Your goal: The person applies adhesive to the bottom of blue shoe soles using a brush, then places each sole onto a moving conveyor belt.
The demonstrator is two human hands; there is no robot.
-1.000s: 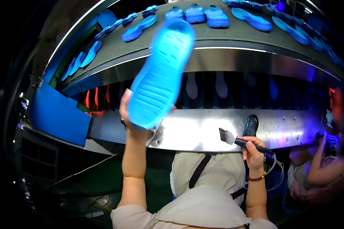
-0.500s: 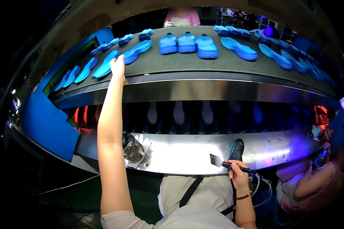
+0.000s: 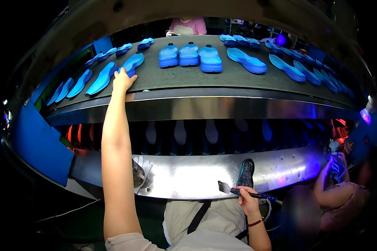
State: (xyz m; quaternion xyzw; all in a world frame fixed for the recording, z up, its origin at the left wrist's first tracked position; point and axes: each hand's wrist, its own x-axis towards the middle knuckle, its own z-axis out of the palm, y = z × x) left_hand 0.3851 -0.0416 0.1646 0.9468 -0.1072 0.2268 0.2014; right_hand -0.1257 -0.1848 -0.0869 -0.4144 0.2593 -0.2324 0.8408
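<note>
Now the left hand (image 3: 123, 79) is stretched far up to eleven o'clock, fingers spread flat on the dark conveyor belt (image 3: 184, 77) and touching the heel end of a blue shoe sole (image 3: 132, 63) lying there, with more blue soles in a row running off toward ten o'clock and a trio of chunkier blue soles (image 3: 189, 55) just past twelve. Down at five o'clock the right hand (image 3: 248, 201) is closed around a small brush (image 3: 238, 190), bristles pointing left over the shiny metal ledge (image 3: 188, 178), right beside a dark sole (image 3: 246, 172) standing against it.
</note>
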